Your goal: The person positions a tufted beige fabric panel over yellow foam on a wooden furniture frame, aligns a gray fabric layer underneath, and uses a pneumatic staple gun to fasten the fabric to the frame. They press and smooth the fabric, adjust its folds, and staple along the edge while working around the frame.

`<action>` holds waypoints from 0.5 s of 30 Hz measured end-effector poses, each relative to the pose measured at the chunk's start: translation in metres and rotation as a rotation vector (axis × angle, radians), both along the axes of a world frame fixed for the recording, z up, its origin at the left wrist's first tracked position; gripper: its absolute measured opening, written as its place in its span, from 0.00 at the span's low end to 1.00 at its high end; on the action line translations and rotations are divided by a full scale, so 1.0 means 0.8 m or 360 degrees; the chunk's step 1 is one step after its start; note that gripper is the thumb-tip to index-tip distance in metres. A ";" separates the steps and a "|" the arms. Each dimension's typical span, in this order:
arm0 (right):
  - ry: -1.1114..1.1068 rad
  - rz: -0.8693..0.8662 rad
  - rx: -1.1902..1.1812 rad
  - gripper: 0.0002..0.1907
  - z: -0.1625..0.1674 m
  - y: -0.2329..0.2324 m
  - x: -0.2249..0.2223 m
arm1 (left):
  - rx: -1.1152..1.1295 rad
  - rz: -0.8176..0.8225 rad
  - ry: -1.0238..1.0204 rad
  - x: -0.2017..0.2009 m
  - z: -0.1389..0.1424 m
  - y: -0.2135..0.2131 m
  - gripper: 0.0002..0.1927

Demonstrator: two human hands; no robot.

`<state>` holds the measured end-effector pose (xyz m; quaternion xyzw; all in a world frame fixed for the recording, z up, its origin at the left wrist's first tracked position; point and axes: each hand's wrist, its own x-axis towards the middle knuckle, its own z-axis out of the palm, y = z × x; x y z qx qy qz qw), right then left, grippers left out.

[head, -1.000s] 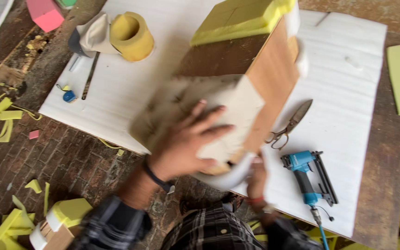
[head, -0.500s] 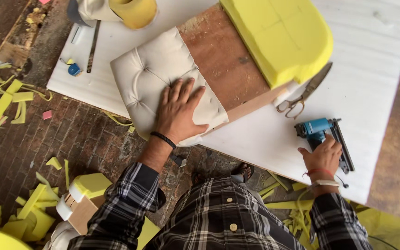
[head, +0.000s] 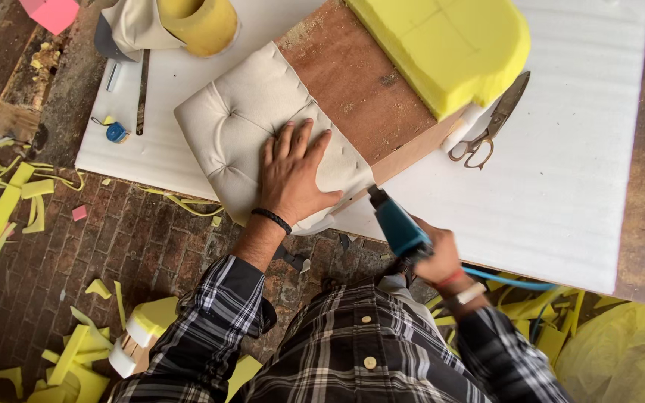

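Nearest, plaid sleeves over a brick floor (head: 54,298) strewn with yellow foam scraps (head: 9,216). Right hand (head: 436,257) clenched round the grip of a blue stapler (head: 397,224), its nose aimed at, perhaps touching, the near corner of the cushion (head: 233,119), the contact itself slightly blurred. Blue hose (head: 502,282) trailing from the stapler off to the right past the table edge. Left hand (head: 291,173) released, fingers spread, palm pressed flat on the tufted off-white cushion, black band at the wrist. Cushion lying on the near end of a brown board (head: 360,89), overhanging the near edge of the white sheet (head: 561,172) that covers the table. Beyond, a thick yellow foam block (head: 442,45) sitting on the far end of the board. Just right of the block, scissors (head: 487,130) lying on the sheet, handles toward the viewer. Farther left, a small blue tape measure (head: 116,132) and a thin dark tool (head: 142,93) near the sheet's left edge. At the far left corner, a yellow tape roll (head: 199,26) beside bunched pale cloth (head: 132,26). Pink block (head: 52,13) on the floor beyond that.
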<state>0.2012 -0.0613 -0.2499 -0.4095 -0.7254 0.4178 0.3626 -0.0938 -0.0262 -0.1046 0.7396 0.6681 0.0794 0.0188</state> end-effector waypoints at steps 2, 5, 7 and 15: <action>-0.0013 -0.0098 0.0119 0.26 0.002 0.001 -0.025 | -0.0019 0.0004 0.0002 -0.001 -0.001 0.000 0.55; -0.0108 -0.0211 0.0038 0.19 0.000 0.008 -0.039 | -0.0034 0.0001 -0.0010 -0.003 -0.001 0.000 0.55; -0.0117 -0.0219 0.0017 0.17 -0.002 0.008 -0.037 | -0.0042 0.0002 0.0002 -0.004 -0.001 0.000 0.55; -0.0151 -0.0188 -0.0085 0.16 -0.014 0.001 -0.032 | -0.0042 -0.0009 -0.0018 -0.004 -0.001 -0.003 0.56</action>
